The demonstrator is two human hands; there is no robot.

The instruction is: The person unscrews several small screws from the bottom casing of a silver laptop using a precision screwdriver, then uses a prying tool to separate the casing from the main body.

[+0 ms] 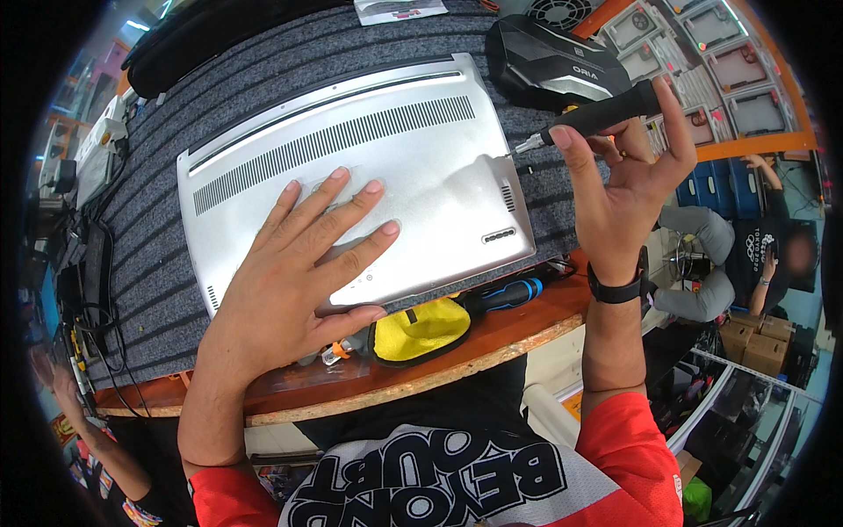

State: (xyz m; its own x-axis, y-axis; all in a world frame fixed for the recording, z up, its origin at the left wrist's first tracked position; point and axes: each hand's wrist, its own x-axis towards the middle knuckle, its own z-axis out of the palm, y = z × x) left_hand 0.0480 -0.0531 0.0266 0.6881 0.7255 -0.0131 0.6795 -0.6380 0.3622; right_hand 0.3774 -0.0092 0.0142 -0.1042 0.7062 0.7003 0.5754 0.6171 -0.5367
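Observation:
A silver laptop (430, 184) lies upside down on a grey striped mat, its slotted vent strip along the far side. My left hand (316, 246) rests flat on its bottom cover, fingers spread. In my right hand (623, 193) is a screwdriver (601, 114) with a thick black handle, held between thumb and fingers. Its metal shaft points left, with the tip at or just over the laptop's right edge; whether it touches cannot be made out. A dark watch band (617, 288) circles my right wrist.
A black angular case (558, 66) stands beyond the laptop's far right corner. Along the wooden table edge (492, 358) lie a yellow-lined pouch (421, 332) and a blue-and-black tool handle (514, 294). Cables (97, 307) run at the left. One person (755, 250) sits at right; another person's arm (110, 448) shows lower left.

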